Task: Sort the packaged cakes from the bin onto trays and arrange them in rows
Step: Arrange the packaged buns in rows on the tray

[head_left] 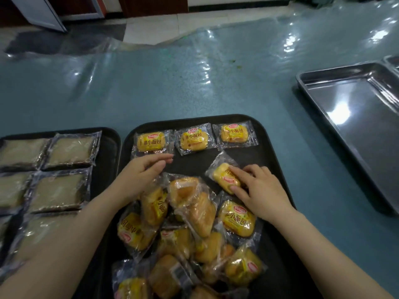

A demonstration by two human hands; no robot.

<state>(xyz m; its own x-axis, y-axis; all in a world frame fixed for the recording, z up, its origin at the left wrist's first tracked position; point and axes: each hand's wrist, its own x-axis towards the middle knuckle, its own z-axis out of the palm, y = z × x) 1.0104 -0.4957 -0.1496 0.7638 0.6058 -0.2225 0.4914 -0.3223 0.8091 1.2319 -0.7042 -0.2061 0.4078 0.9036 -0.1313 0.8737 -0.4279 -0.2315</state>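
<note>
A black tray [272, 152] in front of me holds a row of three yellow packaged cakes [195, 139] along its far edge. A loose pile of the same cakes [190, 229] fills its near half. My right hand [259, 188] grips one tilted yellow cake [222, 175] between thumb and fingers, just below the row's right end. Over the tray below the row's left cake hovers my left hand [142, 171], fingers relaxed and empty.
A second black tray [108, 147] at the left carries several pale packaged cakes [60, 188] in rows. An empty steel tray [356, 117] lies at the right on the blue plastic-covered table [194, 83]. Floor and a door show beyond the far edge.
</note>
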